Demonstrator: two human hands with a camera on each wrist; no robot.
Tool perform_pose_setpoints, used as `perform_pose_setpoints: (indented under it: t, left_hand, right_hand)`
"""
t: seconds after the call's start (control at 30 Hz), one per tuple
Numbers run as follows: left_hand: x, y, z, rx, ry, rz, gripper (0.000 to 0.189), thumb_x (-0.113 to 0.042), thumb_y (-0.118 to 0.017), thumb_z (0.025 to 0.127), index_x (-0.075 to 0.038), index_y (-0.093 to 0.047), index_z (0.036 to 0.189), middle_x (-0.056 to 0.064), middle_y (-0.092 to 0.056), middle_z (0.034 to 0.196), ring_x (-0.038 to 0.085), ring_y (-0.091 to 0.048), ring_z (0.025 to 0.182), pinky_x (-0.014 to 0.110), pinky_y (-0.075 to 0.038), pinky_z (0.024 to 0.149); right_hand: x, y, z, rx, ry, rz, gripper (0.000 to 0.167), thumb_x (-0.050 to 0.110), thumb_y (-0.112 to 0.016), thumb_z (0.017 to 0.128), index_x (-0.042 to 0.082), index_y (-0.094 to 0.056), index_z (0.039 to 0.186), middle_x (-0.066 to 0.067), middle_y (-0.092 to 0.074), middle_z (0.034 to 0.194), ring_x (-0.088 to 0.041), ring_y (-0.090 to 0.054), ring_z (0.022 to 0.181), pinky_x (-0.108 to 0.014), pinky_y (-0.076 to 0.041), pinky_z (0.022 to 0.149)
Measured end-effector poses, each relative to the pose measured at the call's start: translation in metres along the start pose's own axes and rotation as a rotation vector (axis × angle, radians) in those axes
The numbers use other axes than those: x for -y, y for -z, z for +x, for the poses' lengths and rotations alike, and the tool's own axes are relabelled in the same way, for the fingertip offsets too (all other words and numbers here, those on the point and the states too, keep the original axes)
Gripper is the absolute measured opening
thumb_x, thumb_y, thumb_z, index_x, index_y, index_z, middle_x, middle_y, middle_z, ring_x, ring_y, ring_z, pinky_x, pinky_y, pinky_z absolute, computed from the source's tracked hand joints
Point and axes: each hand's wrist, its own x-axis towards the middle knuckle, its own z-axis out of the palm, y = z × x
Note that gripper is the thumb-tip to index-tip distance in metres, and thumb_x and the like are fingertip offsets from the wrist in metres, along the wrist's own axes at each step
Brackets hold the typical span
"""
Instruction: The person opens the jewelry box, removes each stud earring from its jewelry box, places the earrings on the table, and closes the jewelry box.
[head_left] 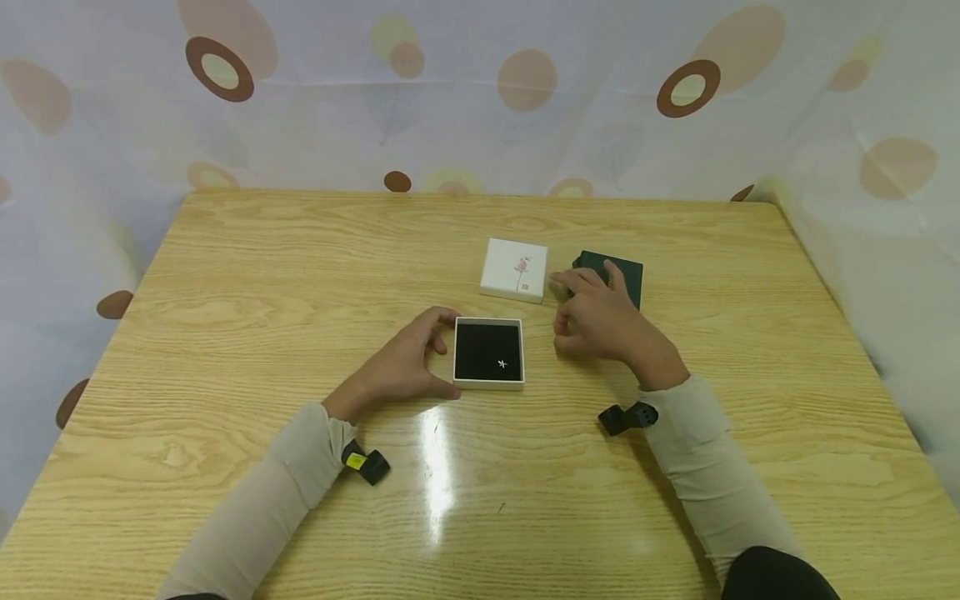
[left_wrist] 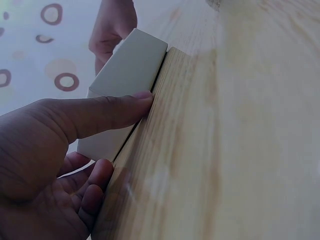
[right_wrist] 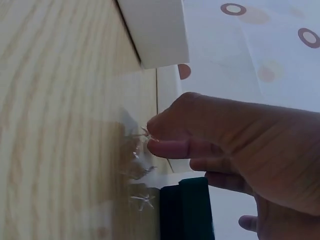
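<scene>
My left hand (head_left: 416, 362) holds a shallow white box (head_left: 488, 385) by its left corners, thumb along the near side and index finger at the far one. The box has a black lining (head_left: 483, 346) with a small white star-shaped piece (head_left: 502, 364) on it. In the right wrist view, my right hand (right_wrist: 235, 145) pinches a tiny silvery star-shaped piece (right_wrist: 145, 134) between thumb and index finger, close over the table. Below those fingertips lie a small clear, shiny item (right_wrist: 137, 170) and another star-shaped piece (right_wrist: 143, 201); the head view hides these behind the hand.
A white lid (head_left: 510, 267) with a pink flower print lies behind the open box. Right of it, a dark green box (head_left: 630, 279) sits partly under my right hand. The wooden table (head_left: 262, 275) meets a patterned cloth (head_left: 465, 100) at the back.
</scene>
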Motion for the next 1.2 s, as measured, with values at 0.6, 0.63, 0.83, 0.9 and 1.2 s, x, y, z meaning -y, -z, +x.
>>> perform_pose_setpoints:
  t: [0.6,0.63,0.83,0.9,1.2]
  left_hand:
    - [0.001,0.0,-0.001,0.0,0.007,-0.003,0.098,-0.016,-0.094,0.064,-0.015,-0.039,0.145,0.008,-0.055,0.109,0.022,-0.052,0.102,0.033,-0.043,0.086]
    - [0.001,0.0,-0.001,-0.001,0.007,-0.004,0.098,-0.016,-0.094,0.064,-0.015,-0.039,0.145,0.008,-0.055,0.109,0.022,-0.052,0.102,0.033,-0.042,0.087]
    - [-0.001,0.0,-0.001,-0.002,0.005,-0.009,0.098,-0.015,-0.094,0.064,-0.015,-0.039,0.145,0.008,-0.055,0.109,0.022,-0.052,0.102,0.033,-0.042,0.088]
    - [-0.001,0.0,0.0,-0.003,0.001,-0.011,0.098,-0.014,-0.094,0.064,-0.015,-0.039,0.145,0.008,-0.055,0.109,0.021,-0.051,0.102,0.033,-0.042,0.089]
    - [0.001,0.001,0.0,-0.006,-0.024,-0.01,0.098,-0.015,-0.094,0.064,-0.014,-0.039,0.144,0.008,-0.054,0.116,0.021,-0.051,0.103,0.033,-0.042,0.087]
  right_hand:
    - [0.035,0.019,-0.008,-0.255,0.25,0.02,0.004,0.016,-0.073,0.086,0.019,-0.074,0.084,-0.012,-0.051,0.147,-0.033,-0.043,0.139,-0.07,-0.015,0.115]
    - [0.038,0.018,-0.008,-0.255,0.261,0.016,0.004,0.017,-0.074,0.086,0.02,-0.073,0.083,-0.012,-0.052,0.146,-0.032,-0.043,0.139,-0.07,-0.016,0.115]
    - [0.054,0.009,-0.004,-0.191,0.293,-0.003,0.005,0.022,-0.08,0.082,0.023,-0.075,0.081,-0.011,-0.053,0.145,-0.032,-0.045,0.138,-0.069,-0.017,0.116]
    - [0.057,0.006,-0.002,-0.159,0.296,-0.004,0.005,0.022,-0.08,0.082,0.023,-0.076,0.083,-0.011,-0.053,0.146,-0.032,-0.045,0.138,-0.069,-0.017,0.116]
    - [0.063,-0.003,0.002,-0.071,0.31,-0.006,0.01,0.025,-0.083,0.078,0.025,-0.077,0.087,-0.011,-0.05,0.149,-0.032,-0.046,0.139,-0.07,-0.015,0.117]
